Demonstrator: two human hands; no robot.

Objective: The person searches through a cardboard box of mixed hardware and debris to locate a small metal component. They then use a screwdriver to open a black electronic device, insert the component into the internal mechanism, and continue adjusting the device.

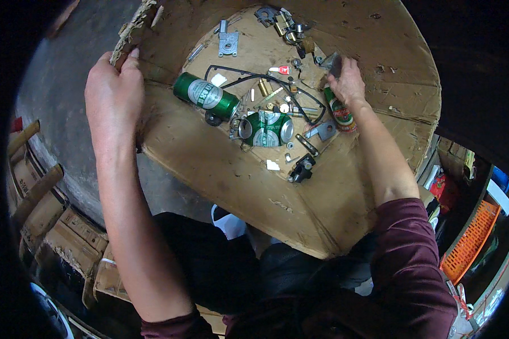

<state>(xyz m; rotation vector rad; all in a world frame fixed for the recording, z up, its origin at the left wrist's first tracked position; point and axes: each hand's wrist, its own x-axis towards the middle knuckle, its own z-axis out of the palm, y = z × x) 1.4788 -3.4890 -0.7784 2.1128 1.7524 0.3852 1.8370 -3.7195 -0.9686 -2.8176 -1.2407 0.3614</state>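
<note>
My left hand [114, 93] is closed on the torn rim of a large cardboard box [220, 166]. Deep inside at the right, my right hand [348, 85] bends its fingers round a dark grey piece [335, 65], whose kind I cannot make out. Just below that hand, a green and red can [340, 116] leans against the box wall, partly covered by my wrist. Two green cans, one whole [206, 96] and one dented [266, 129], lie on the bottom. Around them are a thin black gasket-like frame [232, 70], a red tag [283, 70] and a brass cylinder [263, 87].
Padlocks and metal parts [288, 28] cluster at the far end of the box, near a grey metal plate [228, 43]. A black fitting [303, 168] lies nearer me. Flattened cardboard [76, 234] is stacked at the left; an orange plastic crate [470, 237] stands at the right.
</note>
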